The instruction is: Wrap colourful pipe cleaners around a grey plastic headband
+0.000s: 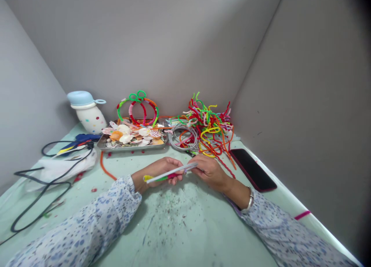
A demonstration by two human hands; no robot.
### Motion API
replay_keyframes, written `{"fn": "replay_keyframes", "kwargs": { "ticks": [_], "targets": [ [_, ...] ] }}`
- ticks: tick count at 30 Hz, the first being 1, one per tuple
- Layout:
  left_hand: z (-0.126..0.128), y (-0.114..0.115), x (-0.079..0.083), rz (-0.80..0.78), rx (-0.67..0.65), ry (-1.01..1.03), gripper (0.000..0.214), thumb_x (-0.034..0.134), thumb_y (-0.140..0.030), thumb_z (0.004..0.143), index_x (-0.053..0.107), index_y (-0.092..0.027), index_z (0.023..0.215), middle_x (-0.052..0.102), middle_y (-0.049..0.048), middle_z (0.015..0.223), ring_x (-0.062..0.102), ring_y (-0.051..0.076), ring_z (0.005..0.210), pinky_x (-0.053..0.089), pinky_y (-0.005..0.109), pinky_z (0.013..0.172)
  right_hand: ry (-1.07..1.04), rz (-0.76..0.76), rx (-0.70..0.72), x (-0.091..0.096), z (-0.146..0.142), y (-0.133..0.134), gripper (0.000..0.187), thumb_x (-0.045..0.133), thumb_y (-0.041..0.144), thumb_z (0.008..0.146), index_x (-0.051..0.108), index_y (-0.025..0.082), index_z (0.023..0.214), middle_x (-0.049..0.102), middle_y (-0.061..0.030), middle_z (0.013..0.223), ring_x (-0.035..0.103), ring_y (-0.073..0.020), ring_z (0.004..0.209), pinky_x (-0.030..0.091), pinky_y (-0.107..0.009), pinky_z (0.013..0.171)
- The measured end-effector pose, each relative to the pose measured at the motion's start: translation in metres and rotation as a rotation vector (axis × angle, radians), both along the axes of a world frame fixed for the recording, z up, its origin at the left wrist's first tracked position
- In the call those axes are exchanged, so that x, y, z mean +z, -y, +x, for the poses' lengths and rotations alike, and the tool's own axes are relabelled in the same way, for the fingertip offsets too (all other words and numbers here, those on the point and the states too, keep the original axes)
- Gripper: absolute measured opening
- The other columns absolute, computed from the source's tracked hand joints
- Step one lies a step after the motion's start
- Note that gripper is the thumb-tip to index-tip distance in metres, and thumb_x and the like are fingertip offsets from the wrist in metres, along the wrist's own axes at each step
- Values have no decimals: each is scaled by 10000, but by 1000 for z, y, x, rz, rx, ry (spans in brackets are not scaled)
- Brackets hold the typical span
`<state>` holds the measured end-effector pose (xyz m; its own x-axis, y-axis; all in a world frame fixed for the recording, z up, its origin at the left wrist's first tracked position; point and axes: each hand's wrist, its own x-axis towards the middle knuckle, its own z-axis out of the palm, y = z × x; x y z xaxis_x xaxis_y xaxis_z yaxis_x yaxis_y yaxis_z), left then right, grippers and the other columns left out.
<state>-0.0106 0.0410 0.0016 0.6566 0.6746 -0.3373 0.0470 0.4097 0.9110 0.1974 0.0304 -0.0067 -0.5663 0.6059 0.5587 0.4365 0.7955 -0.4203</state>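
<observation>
My left hand [158, 171] is closed around a thin stick [174, 171] partly wrapped in yellow, green and pink pipe cleaner. My right hand [210, 170] pinches the stick's bare white end, close to the left hand, low over the pale green table [179, 228]. Just behind my hands lies a tangled heap of coloured pipe cleaners [207, 126] and a coil of grey wire [183, 137]. A silver bangle sits on my right wrist.
A metal tray of seashells [131, 137] stands at the back, with pipe-cleaner hoops [138, 106] behind it. A white bottle with a blue lid [87, 110] and a glue gun [77, 141] with black cord lie left. A dark phone [252, 169] lies right. Grey walls enclose the table.
</observation>
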Motion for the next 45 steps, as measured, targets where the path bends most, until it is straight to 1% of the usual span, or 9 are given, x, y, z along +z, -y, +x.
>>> {"fn": "replay_keyframes", "kwargs": {
  "ticks": [7, 10, 15, 17, 19, 23, 26, 33, 45],
  "targets": [
    [-4, 1, 2, -9, -76, 14, 148, 687, -267, 705, 641, -127, 706, 622, 11, 576, 500, 51, 391, 341, 161, 374, -52, 108, 95, -2, 1, 1, 183, 512, 202, 888, 688, 216, 938, 693, -84, 871, 614, -184, 808, 476, -312, 720],
    [-2, -1, 2, 23, -25, 9, 122, 675, -246, 701, 639, -130, 708, 624, 6, 589, 508, 53, 409, 348, 166, 399, -47, 80, 85, -2, 3, -4, 192, 517, 183, 881, 683, 235, 963, 699, -63, 905, 616, -183, 849, 473, -331, 774],
    [6, -2, 1, 162, 252, 58, 141, 675, -247, 696, 623, -134, 763, 614, -8, 628, 508, 51, 448, 370, 176, 460, -84, 88, -188, 14, 8, -12, 270, 591, 243, 832, 635, 230, 1098, 624, -92, 1134, 544, -237, 1059, 418, -419, 923],
    [8, -1, 1, 239, 312, 43, 145, 662, -257, 709, 611, -132, 765, 600, -10, 633, 505, 56, 459, 364, 182, 465, -163, 49, -326, 25, 9, -11, 212, 581, 286, 838, 656, 213, 1022, 635, -94, 1062, 548, -240, 1022, 422, -403, 901],
    [10, 1, 1, 323, 351, 26, 145, 645, -264, 724, 602, -133, 769, 585, -12, 632, 497, 62, 467, 355, 187, 463, -245, -132, -435, 34, 10, -8, 220, 535, 364, 863, 669, 191, 880, 648, -66, 855, 581, -195, 803, 462, -326, 729],
    [12, 4, 1, 431, 365, -33, 156, 632, -278, 725, 607, -136, 786, 560, -20, 589, 485, 77, 475, 363, 200, 479, -238, -790, -250, 39, 4, -4, 378, 505, 501, 839, 663, 169, 755, 641, -32, 703, 535, -129, 566, 403, -248, 510],
    [14, 6, 2, 440, 348, -78, 170, 635, -286, 717, 613, -135, 791, 539, -30, 546, 476, 82, 466, 365, 201, 478, -257, -941, -230, 31, -4, -3, 332, 564, 479, 803, 643, 166, 726, 608, -16, 622, 495, -104, 505, 340, -219, 449],
    [17, 8, -2, 469, 292, -127, 146, 619, -264, 722, 607, -130, 777, 531, -33, 595, 467, 68, 463, 364, 196, 464, -433, -954, -169, 9, -15, -2, 220, 585, 373, 789, 604, 156, 761, 540, 23, 582, 463, -87, 497, 329, -211, 470],
    [15, 8, -7, 484, 228, -212, 150, 599, -292, 716, 604, -143, 736, 531, -33, 572, 457, 69, 422, 330, 193, 430, -374, -757, -268, -4, -22, 3, 181, 543, 331, 815, 559, 179, 717, 518, 40, 554, 454, -105, 503, 346, -228, 498]
  ]
}}
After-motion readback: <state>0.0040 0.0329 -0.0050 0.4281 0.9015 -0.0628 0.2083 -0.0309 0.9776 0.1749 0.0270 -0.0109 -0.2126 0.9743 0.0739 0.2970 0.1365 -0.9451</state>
